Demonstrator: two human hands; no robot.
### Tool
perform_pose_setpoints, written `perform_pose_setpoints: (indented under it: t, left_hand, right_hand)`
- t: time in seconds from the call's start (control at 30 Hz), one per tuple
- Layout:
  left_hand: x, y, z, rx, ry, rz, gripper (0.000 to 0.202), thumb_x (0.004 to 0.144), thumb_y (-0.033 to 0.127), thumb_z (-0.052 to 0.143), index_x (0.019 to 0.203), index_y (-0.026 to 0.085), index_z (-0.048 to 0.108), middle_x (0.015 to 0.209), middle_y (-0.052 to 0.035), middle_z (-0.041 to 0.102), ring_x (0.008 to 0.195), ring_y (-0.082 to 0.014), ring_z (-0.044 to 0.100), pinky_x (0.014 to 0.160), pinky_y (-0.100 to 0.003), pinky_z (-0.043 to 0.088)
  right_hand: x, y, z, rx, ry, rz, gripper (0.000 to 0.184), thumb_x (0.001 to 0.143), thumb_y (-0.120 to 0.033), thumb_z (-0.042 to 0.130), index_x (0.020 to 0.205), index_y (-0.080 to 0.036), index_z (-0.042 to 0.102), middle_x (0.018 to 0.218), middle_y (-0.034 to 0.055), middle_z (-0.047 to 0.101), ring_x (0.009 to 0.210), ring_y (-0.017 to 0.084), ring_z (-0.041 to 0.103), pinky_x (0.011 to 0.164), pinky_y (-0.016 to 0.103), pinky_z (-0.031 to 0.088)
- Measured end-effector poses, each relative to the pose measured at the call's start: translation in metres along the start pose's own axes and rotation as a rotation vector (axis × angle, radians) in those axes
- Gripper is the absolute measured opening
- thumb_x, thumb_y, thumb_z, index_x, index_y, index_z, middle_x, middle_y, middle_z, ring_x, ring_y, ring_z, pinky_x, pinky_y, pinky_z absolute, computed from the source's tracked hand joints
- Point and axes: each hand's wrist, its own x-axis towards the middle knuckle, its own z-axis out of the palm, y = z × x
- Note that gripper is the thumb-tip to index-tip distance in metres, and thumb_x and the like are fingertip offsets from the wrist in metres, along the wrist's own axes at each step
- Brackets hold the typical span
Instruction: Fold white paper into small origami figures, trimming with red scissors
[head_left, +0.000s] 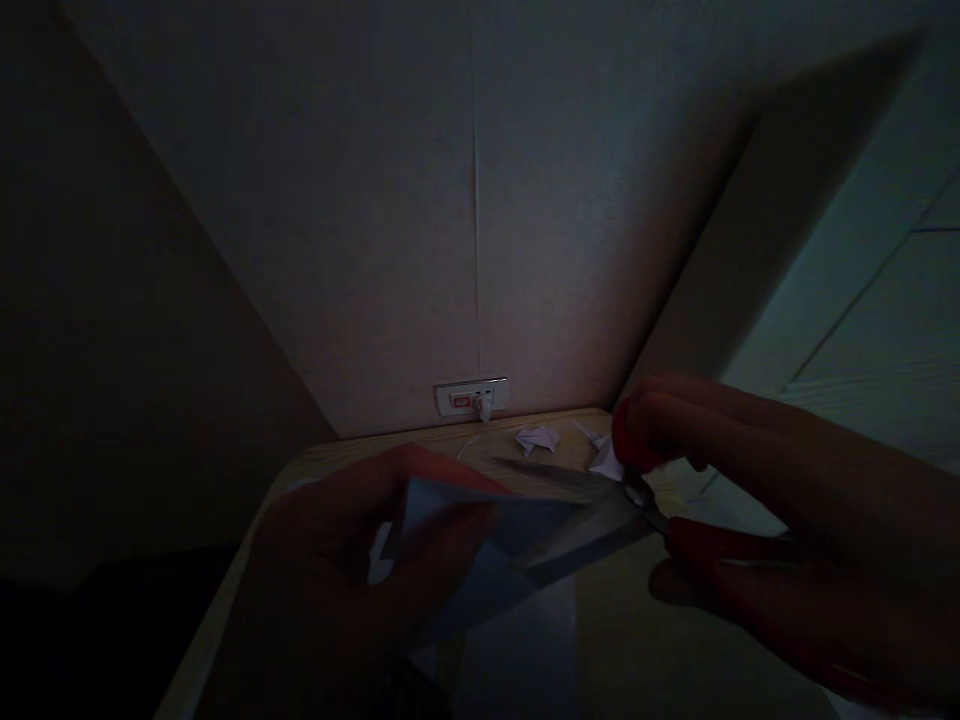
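Note:
In dim light my left hand (337, 560) pinches a folded piece of white paper (480, 550) above a small wooden table (622, 650). My right hand (787, 510) is closed round the red handles of a pair of scissors (600, 510). The scissors' open metal blades straddle the paper's right edge.
Small folded white paper pieces (538, 438) lie at the far end of the table. A wall socket with a red switch (472, 397) sits just above the table's back edge. A wall rises behind; a pale door panel (870, 330) stands on the right.

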Motion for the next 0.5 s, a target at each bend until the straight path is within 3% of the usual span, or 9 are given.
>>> perform_pose_setpoints:
  t: [0.17,0.27,0.33,0.5]
  left_hand:
    - [0.000,0.002,0.001,0.028,0.012,0.041,0.012,0.062,0.029,0.075,0.054,0.038,0.074,0.058,0.0111,0.074,0.053,-0.0129,0.064,0.048,-0.020,0.044]
    - [-0.001,0.002,0.000,0.055,0.030,0.054,0.012,0.061,0.028,0.075,0.053,0.038,0.074,0.059,0.0122,0.074,0.054,-0.0119,0.064,0.050,-0.019,0.046]
    - [0.000,0.000,-0.002,0.049,0.025,0.076,0.015,0.062,0.028,0.075,0.052,0.039,0.074,0.058,0.0134,0.074,0.052,-0.0110,0.065,0.049,-0.017,0.048]
    - [0.007,-0.010,-0.010,0.097,-0.108,0.336,0.023,0.070,0.027,0.075,0.068,0.050,0.075,0.065,0.0196,0.076,0.054,-0.0090,0.070,0.050,-0.014,0.054]
  right_hand:
    - [-0.001,-0.006,-0.002,-0.451,-0.325,-0.234,0.021,0.077,-0.025,0.073,0.097,-0.031,0.072,0.089,0.0027,0.072,0.065,0.019,0.066,0.058,0.030,0.058]
    - [-0.001,-0.008,-0.001,-0.557,-0.345,-0.306,0.025,0.083,-0.032,0.067,0.108,-0.032,0.067,0.095,0.0030,0.071,0.065,0.019,0.066,0.057,0.030,0.059]
    - [0.000,-0.011,0.000,-0.555,-0.342,-0.331,0.023,0.082,-0.032,0.068,0.106,-0.031,0.068,0.095,0.0036,0.071,0.067,0.019,0.067,0.057,0.029,0.059]
    - [0.006,-0.028,0.003,-0.623,-0.383,-0.262,0.013,0.078,-0.025,0.065,0.090,-0.026,0.068,0.092,0.0029,0.071,0.068,0.019,0.068,0.052,0.027,0.058]
